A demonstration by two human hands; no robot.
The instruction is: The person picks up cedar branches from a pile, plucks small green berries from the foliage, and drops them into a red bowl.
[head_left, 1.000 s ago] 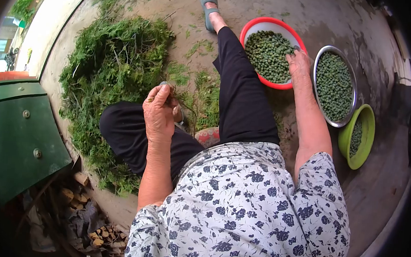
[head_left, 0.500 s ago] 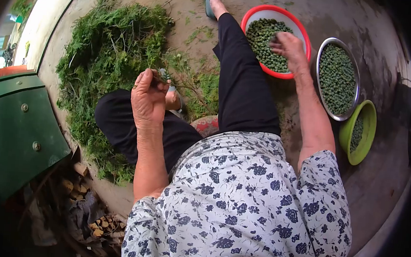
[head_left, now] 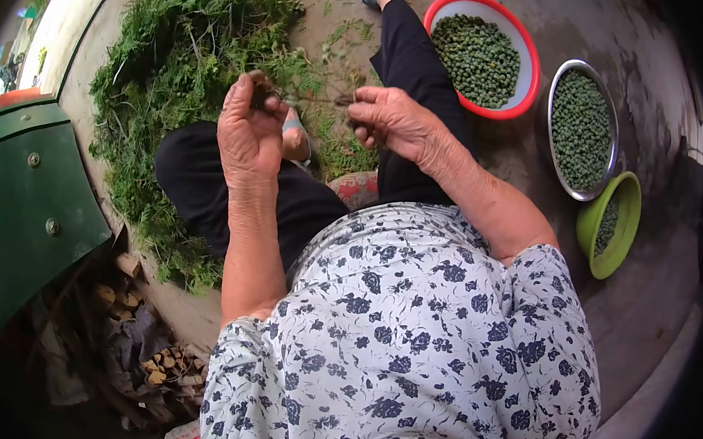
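My left hand (head_left: 251, 129) is raised over my bent knee, its fingers curled around a thin twig (head_left: 314, 99). That twig stretches across toward my right hand (head_left: 399, 124), whose thumb and fingers are pinched at its other end. Past the left hand lies a large heap of green conifer branches (head_left: 160, 63). Up and to the right, a white basin with a red rim (head_left: 531, 65) holds many small round green cones (head_left: 475, 62). The fingertips of both hands look dark, and exactly what sits between them is partly hidden.
A steel bowl (head_left: 614, 143) full of green cones and a tilted lime-green bowl (head_left: 629, 224) with fewer cones stand at right. A dark green panel with bolts (head_left: 34, 208) is at left, above chopped firewood (head_left: 167, 367). Loose sprigs (head_left: 344, 151) lie between my legs.
My right hand has come from above the red-rimmed basin over to the left hand and now pinches the twig. My left hand has stayed nearly in place.
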